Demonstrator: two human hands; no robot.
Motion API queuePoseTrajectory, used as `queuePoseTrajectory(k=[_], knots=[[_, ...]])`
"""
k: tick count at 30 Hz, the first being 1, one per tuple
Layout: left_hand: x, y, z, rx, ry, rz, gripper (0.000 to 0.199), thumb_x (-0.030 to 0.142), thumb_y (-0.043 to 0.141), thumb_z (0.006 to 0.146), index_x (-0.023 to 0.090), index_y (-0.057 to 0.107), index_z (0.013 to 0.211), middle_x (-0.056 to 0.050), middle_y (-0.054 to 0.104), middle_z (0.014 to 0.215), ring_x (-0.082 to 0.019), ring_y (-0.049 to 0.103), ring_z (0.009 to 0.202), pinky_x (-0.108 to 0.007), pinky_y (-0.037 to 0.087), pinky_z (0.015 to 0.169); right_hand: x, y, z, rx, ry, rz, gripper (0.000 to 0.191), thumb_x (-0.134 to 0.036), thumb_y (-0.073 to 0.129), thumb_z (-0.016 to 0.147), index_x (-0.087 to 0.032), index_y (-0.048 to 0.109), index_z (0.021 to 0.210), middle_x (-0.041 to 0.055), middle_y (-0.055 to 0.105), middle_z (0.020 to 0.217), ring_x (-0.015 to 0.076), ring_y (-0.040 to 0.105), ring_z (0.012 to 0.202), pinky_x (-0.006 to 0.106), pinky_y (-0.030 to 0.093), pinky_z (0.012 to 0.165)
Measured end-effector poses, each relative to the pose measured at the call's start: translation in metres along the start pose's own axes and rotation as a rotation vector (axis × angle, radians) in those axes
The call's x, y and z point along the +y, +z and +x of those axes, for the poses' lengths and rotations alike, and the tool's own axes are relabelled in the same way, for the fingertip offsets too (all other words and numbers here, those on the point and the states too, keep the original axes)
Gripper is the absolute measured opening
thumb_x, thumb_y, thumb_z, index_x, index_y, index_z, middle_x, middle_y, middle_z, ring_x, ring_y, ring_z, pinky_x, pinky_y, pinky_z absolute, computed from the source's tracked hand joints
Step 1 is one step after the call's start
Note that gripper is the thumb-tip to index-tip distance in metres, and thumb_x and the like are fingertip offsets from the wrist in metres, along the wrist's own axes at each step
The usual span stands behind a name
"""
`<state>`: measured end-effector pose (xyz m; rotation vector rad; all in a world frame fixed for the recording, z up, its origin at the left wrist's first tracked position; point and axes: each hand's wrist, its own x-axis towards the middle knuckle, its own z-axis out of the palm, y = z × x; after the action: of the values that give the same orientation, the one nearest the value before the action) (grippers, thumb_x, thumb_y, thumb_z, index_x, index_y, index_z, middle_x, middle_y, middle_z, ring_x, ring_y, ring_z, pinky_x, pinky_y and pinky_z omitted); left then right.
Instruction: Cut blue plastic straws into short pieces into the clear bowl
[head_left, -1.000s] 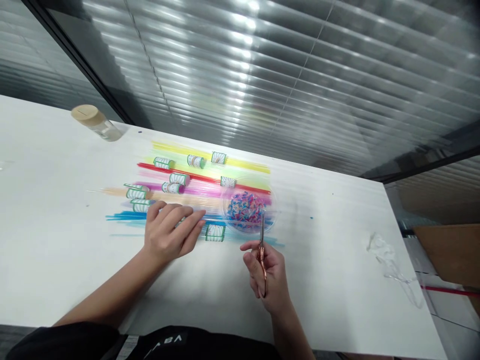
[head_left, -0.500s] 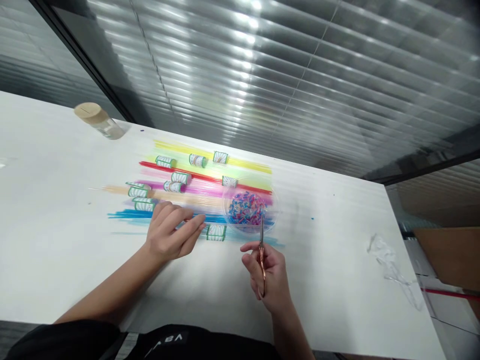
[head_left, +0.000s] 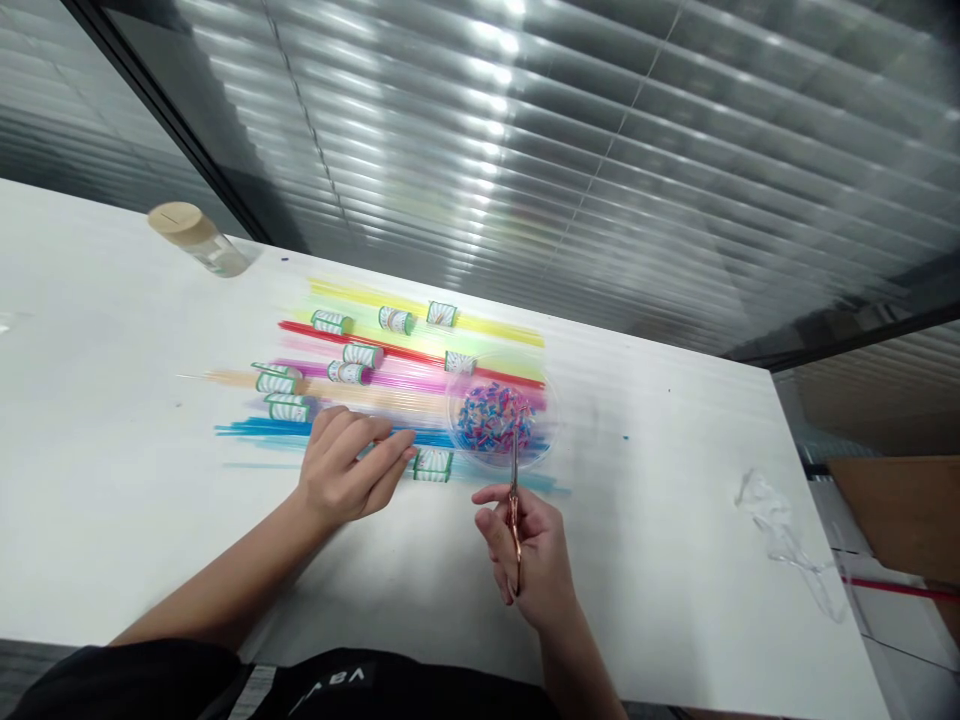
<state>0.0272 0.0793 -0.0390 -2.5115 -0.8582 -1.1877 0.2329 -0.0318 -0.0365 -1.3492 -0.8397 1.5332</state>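
Note:
My left hand [head_left: 351, 465] is closed in a pinch over the blue bundle, its fingertips on what looks like a thin plastic straw that reaches faintly toward the bowl. My right hand [head_left: 529, 545] grips copper-handled scissors [head_left: 515, 510], whose blades point away from me over the near side of the clear round bowl [head_left: 553, 425]. Many small blue, pink and purple cut pieces [head_left: 491, 418] lie in the bowl. Blue straws [head_left: 255, 428] lie beneath my left hand, and a paper-wrapped label [head_left: 433, 464] sits right of its fingertips.
Red straws [head_left: 409, 354] and yellow straws [head_left: 495, 328] lie in rows with paper labels around them. A jar with a tan lid [head_left: 182, 222] stands at the back left. Crumpled clear plastic [head_left: 769, 510] lies on the right of the white table [head_left: 660, 600]. Window blinds rise behind.
The scissors and my right hand have shifted slightly left over the bowl. My left hand has moved a little to the right.

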Motion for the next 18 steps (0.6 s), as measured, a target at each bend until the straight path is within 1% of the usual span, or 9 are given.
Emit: queuePoseTrajectory(k=[3, 7, 9, 12, 15, 18], knots=[[0.0004, -0.0004, 0.0003, 0.000, -0.017, 0.015, 0.011, 0.016, 0.063, 0.082, 0.020, 0.063, 0.092, -0.003, 0.060, 0.075, -0.016, 0.050, 0.061, -0.032, 0.036, 0.060, 0.0005, -0.0007, -0.0012, 0.009, -0.011, 0.003, 0.035, -0.051, 0.068, 0.086, -0.017, 0.063, 0.095, -0.0109, 0.041, 0.048, 0.0033, 0.029, 0.030, 0.018, 0.023, 0.031], [0.0010, -0.0005, 0.0004, 0.003, -0.024, 0.024, 0.012, 0.017, 0.063, 0.083, 0.021, 0.063, 0.094, -0.003, 0.060, 0.076, -0.015, 0.050, 0.061, -0.032, 0.036, 0.060, 0.0002, -0.0012, -0.0035, -0.072, -0.102, 0.019, 0.040, -0.051, 0.072, 0.081, -0.017, 0.064, 0.100, -0.0084, 0.044, 0.057, 0.0045, 0.035, 0.037, 0.019, 0.026, 0.036], [0.0019, -0.0001, 0.0003, -0.003, -0.009, 0.017, 0.013, 0.016, 0.063, 0.082, 0.020, 0.063, 0.095, -0.003, 0.060, 0.076, -0.016, 0.050, 0.062, -0.032, 0.037, 0.060, -0.0002, -0.0001, -0.0035, -0.091, -0.095, 0.010, 0.038, -0.050, 0.072, 0.082, -0.017, 0.064, 0.100, -0.0080, 0.045, 0.057, 0.0044, 0.035, 0.037, 0.019, 0.025, 0.036], [0.0040, 0.0010, 0.0001, -0.011, 0.018, -0.003, 0.014, 0.014, 0.063, 0.081, 0.018, 0.063, 0.094, -0.004, 0.060, 0.075, -0.016, 0.050, 0.062, -0.032, 0.037, 0.060, -0.0007, 0.0027, -0.0018, -0.056, -0.067, -0.023, 0.034, -0.048, 0.070, 0.084, -0.017, 0.064, 0.095, -0.0090, 0.043, 0.052, 0.0045, 0.032, 0.037, 0.019, 0.024, 0.037], [0.0061, 0.0020, -0.0001, -0.011, 0.020, -0.020, 0.013, 0.014, 0.063, 0.082, 0.017, 0.063, 0.094, -0.004, 0.059, 0.074, -0.016, 0.049, 0.062, -0.032, 0.036, 0.060, -0.0007, 0.0040, -0.0004, -0.019, -0.073, -0.078, 0.030, -0.046, 0.067, 0.087, -0.016, 0.064, 0.089, -0.0104, 0.038, 0.046, 0.0052, 0.029, 0.038, 0.020, 0.023, 0.040], [0.0070, 0.0025, -0.0004, -0.005, 0.004, -0.023, 0.012, 0.015, 0.062, 0.083, 0.019, 0.063, 0.095, -0.004, 0.060, 0.074, -0.015, 0.048, 0.061, -0.032, 0.036, 0.060, -0.0002, 0.0023, -0.0012, -0.014, -0.086, -0.090, 0.030, -0.045, 0.067, 0.088, -0.016, 0.065, 0.093, -0.0102, 0.038, 0.047, 0.0058, 0.029, 0.040, 0.021, 0.023, 0.041]])
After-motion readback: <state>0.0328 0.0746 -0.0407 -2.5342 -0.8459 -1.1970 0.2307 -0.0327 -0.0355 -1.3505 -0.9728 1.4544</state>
